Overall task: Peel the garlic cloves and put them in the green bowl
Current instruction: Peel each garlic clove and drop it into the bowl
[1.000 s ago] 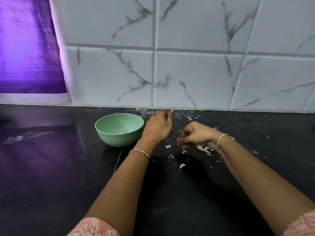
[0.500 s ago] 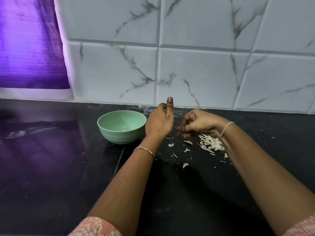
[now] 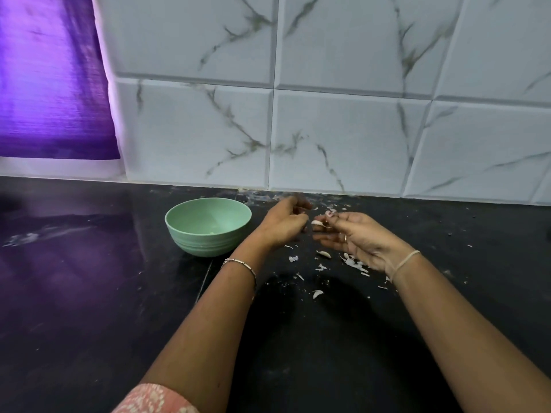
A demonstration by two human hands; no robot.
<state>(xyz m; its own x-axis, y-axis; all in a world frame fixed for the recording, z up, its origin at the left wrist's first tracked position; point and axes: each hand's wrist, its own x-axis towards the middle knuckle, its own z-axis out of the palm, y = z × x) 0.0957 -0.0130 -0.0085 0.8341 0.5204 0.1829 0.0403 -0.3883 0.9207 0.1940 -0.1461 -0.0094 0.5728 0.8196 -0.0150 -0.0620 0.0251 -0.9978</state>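
The green bowl (image 3: 182, 231) stands on the black counter (image 3: 89, 308), left of both hands, with a small pale bit inside. My right hand (image 3: 360, 242) is palm-up and pinches a pale garlic clove (image 3: 317, 223) at its fingertips. My left hand (image 3: 281, 226) hovers just left of that clove with its back toward me and its fingers curled and blurred, so whether they touch the clove is unclear. Two more cloves lie on the counter: one (image 3: 324, 254) below the hands and another (image 3: 317, 293) nearer me.
White peel scraps (image 3: 354, 263) are scattered under and around my right hand. A marble-tiled wall (image 3: 343, 138) closes off the counter right behind the hands. A purple curtain (image 3: 50, 84) hangs at the far left.
My right hand has turned palm-up and opened out, now showing a clove at its fingertips. My left thumb, raised before, has come down and that hand has closed in on the clove.
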